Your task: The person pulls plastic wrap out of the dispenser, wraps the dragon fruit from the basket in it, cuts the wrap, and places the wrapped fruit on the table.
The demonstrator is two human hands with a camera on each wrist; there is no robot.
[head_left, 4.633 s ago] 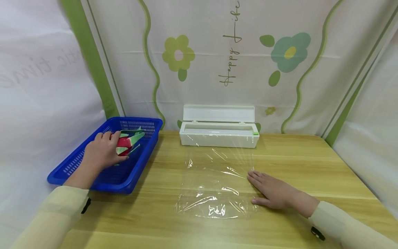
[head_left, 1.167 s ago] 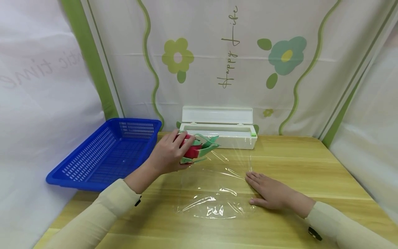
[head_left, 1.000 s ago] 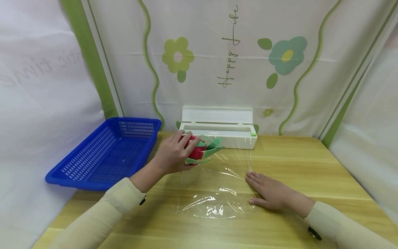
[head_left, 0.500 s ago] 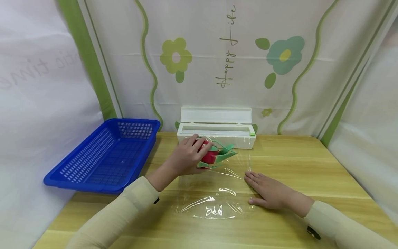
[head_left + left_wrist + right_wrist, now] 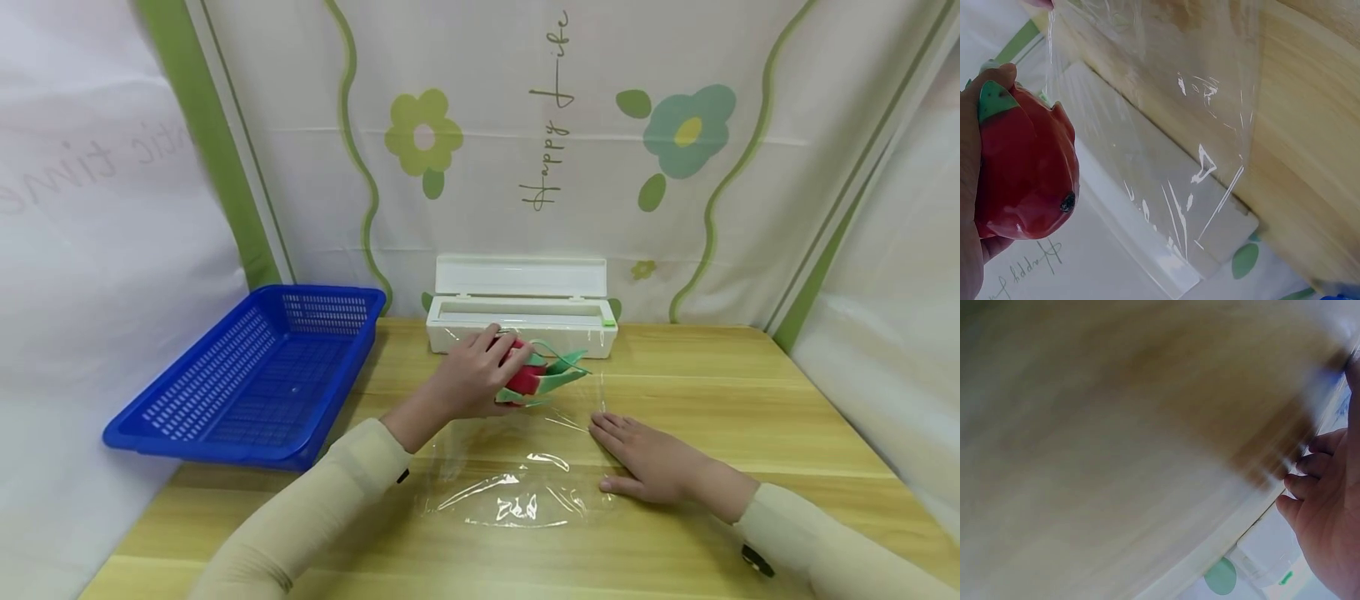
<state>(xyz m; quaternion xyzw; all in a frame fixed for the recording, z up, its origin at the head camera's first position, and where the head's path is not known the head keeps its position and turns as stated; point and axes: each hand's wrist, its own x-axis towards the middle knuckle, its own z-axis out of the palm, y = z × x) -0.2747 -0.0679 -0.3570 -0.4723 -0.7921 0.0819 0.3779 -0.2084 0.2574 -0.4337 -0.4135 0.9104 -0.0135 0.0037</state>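
A red dragon fruit with green leafy tips is gripped by my left hand, over the far half of the cling film. The left wrist view shows its smooth red rounded end and a dark spot. Clear cling film stretches from the white wrap box toward the near side of the table, wrinkled and shiny. My right hand lies flat with straight fingers, fingertips at the right edge of the film. In the right wrist view the fingers show at the right side, palm partly cut off.
The white wrap box stands at the back with its lid raised and a green slider at its right end. A blue mesh basket sits at the left. Printed curtains enclose the wooden table.
My left hand has lifted the dragon fruit out of the blue basket and carried it right, over the cling film; it still drifts right and slightly nearer. My right hand stays in place.
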